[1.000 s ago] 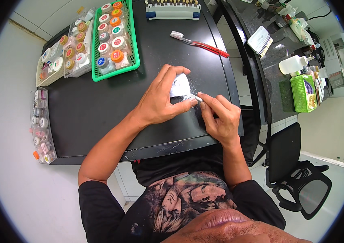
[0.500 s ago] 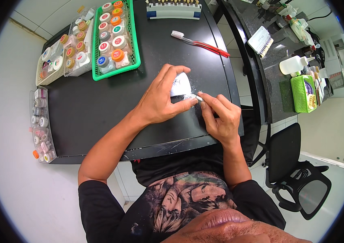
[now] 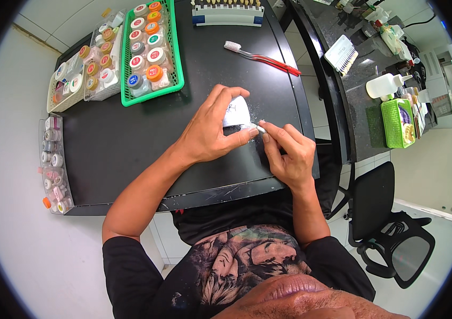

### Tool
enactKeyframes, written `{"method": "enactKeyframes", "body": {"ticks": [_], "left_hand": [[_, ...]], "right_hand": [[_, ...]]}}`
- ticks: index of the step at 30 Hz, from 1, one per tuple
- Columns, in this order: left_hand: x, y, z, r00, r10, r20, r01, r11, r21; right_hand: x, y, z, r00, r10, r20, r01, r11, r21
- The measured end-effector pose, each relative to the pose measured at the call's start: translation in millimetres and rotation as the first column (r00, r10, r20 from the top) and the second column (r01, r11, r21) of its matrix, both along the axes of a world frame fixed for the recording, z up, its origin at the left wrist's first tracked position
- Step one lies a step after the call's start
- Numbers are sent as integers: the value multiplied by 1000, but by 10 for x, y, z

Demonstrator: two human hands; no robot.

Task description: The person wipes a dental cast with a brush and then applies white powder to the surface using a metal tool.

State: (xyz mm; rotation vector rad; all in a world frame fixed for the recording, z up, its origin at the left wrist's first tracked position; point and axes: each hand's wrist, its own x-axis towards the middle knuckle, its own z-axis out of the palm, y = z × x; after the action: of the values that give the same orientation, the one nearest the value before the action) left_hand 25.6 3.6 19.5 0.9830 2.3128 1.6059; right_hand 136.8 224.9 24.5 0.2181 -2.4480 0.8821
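Note:
My left hand (image 3: 210, 125) is curved around a white plaster-like block (image 3: 236, 112) with dark handwriting on it. The index finger lies along its far edge and the thumb reaches toward its near right corner. My right hand (image 3: 292, 151) pinches a small whitish, rod-like piece (image 3: 260, 129) between thumb and index finger, close to the left thumb tip. Its exact kind is too small to tell, and the fingers hide part of it. White powder (image 3: 252, 119) is scattered on the black table (image 3: 130, 154) beside the block.
A red-handled toothbrush (image 3: 268, 61) lies beyond my hands. A tooth shade guide (image 3: 227, 16) stands at the far edge. To the left are a green basket (image 3: 181, 80) of lidded jars and more jar trays. A side counter (image 3: 359, 117) and a black chair (image 3: 377, 196) are at right.
Hardly anything differs. The view has shifted very slightly, while both hands keep their hold in the same place.

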Motion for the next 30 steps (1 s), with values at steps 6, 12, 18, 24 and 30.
{"method": "enactKeyframes", "body": {"ticks": [6,12,18,24,30], "left_hand": [[-7,7,-14,1000,-3,-23,3,1000,-6],[-7,8,-23,1000,-1,-22,1,1000,-9],[1,16,-8,1000,3,-18,-3,1000,-6],[1,14,-18,999,3,-45,-3,1000,-15],[-3,20,-41,999,6,-54,-6,1000,-9]], "right_hand": [[2,4,4,1000,-4,4,4,1000,8],[0,-2,8,1000,-9,4,9,1000,9],[1,-2,7,1000,-14,4,14,1000,8],[3,3,-10,1000,-19,8,19,1000,3],[6,5,-12,1000,-24,14,24,1000,4]]}}
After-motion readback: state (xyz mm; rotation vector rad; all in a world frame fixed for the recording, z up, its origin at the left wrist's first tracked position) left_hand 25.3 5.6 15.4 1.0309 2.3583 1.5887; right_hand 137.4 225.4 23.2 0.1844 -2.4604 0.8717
